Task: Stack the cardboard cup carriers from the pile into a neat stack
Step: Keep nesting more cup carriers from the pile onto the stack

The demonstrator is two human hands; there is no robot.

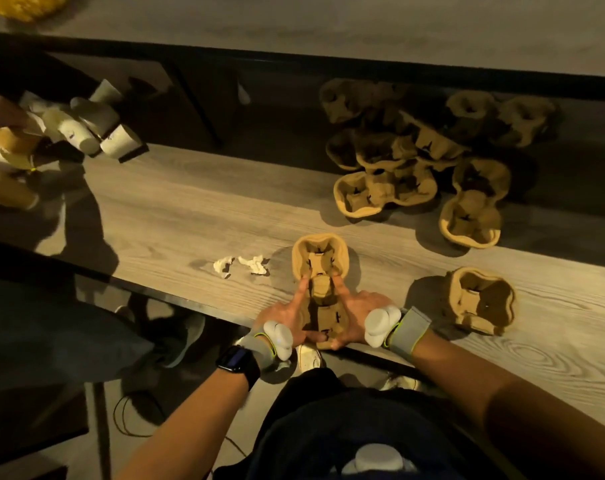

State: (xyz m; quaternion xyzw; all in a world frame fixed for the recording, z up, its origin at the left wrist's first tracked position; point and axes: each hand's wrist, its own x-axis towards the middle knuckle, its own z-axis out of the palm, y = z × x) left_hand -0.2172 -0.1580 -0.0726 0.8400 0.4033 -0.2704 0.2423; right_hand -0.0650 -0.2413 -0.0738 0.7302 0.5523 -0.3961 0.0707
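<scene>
At the lower middle of the frame, on the near edge of the table (190, 209), a carrier (320, 258) lies lengthwise between both hands. The left hand (283, 317) and right hand (360, 311) grasp its near end, thumbs pinched in, each with 1 forefinger stretched along it toward the far well. The pile (415, 157) sits jumbled at the upper right, a lone carrier (481, 299) rests at the lower right, well apart from it, and paper scraps (242, 266) lie just left of the held one, with cups (86, 126) heaped at the upper left.

Tan cup carrier (320, 261) upright at the near edge; jumbled pile (415, 157) far right.
</scene>
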